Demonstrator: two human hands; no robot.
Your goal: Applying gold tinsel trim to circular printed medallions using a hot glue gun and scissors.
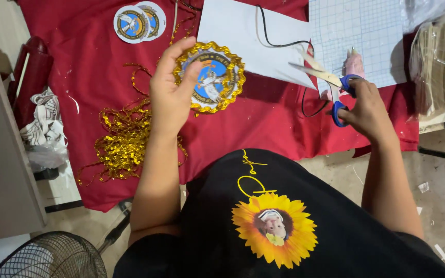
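Observation:
My left hand [170, 95] holds up a round blue badge [211, 77] edged with gold sequin trim, thumb and fingers pinching its left rim above the red cloth [263, 123]. My right hand [368, 109] grips blue-handled scissors [325, 78] with the blades open, pointing left toward the badge, a short gap away from it. A heap of loose gold sequin trim [122, 141] lies on the cloth below and left of my left hand. Two more round badges [139, 22] without trim lie at the cloth's far edge.
A white sheet [243, 31] with a black cable [284, 44] across it and a gridded cutting mat [359, 36] lie at the back. A glue gun [354, 64] rests on the mat. A plastic-wrapped stack [439, 62] stands right; a fan [52, 257] sits on the floor left.

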